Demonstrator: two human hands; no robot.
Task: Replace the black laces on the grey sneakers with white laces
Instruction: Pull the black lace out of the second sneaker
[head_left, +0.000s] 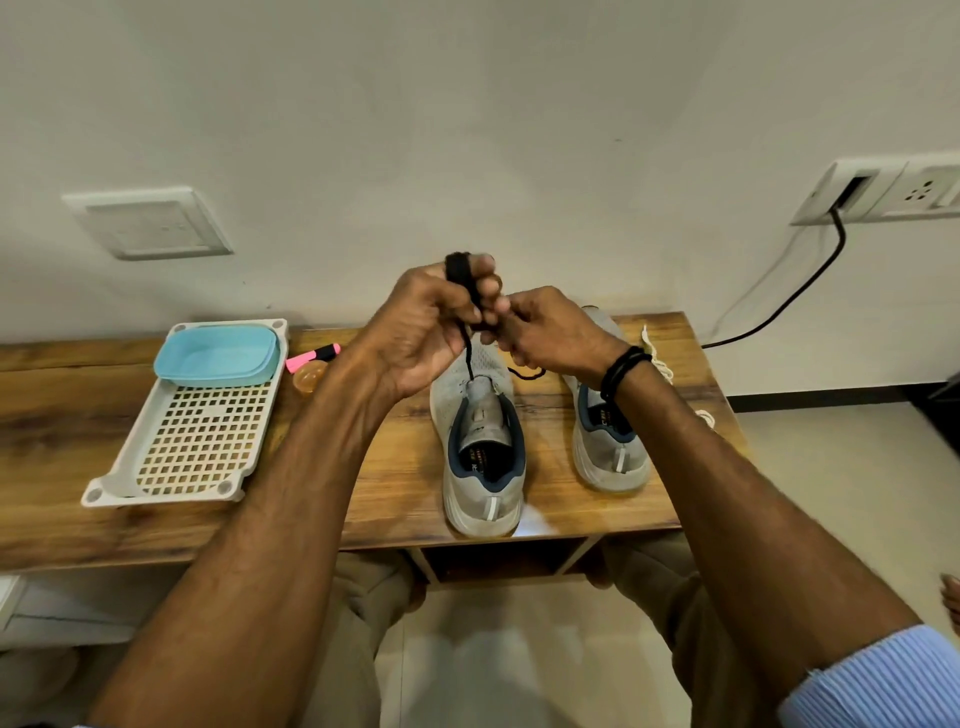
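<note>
Two grey sneakers stand on the wooden table, heels toward me: the left sneaker (483, 447) and the right sneaker (610, 441), neither with laces in its eyelets. Above them my left hand (426, 322) holds a black lace (462, 280) wound in a bundle around its fingers. My right hand (550, 332) pinches the same lace beside the bundle. A loose tail of the lace hangs to the left sneaker's tongue, and another black piece (527, 372) lies between the shoes. A white lace (660, 358) lies on the table to the right of the right sneaker.
A white perforated tray (187, 441) lies at the left with a light blue tub (218, 353) on its far end. A pink highlighter (314, 356) and a small orange lid (309, 376) lie beside it. A black cable (795, 296) hangs from a wall socket at the right.
</note>
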